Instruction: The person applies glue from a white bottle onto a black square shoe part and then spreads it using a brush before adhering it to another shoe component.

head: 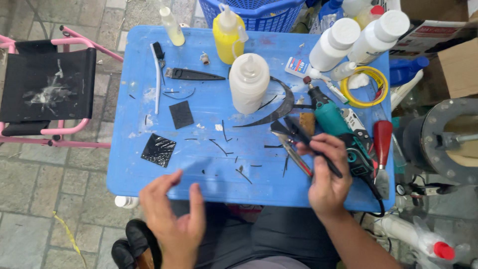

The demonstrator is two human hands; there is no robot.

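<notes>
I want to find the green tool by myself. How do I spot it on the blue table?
Look at the blue table, then its right side, below the two white bottles. The teal rotary tool lies there beside the right hand. Unlike the red-handled scraper next to it, it is teal with a black cord.

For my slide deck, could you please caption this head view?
Right hand grips a black strip over a blue table beside a teal rotary tool; left hand hovers open.

Grey stone-paved floor (40,179) w/ pink-framed black folding chair (47,79) at left; blue plastic desk (149,179) in centre, blue basket (259,15) behind.
</notes>
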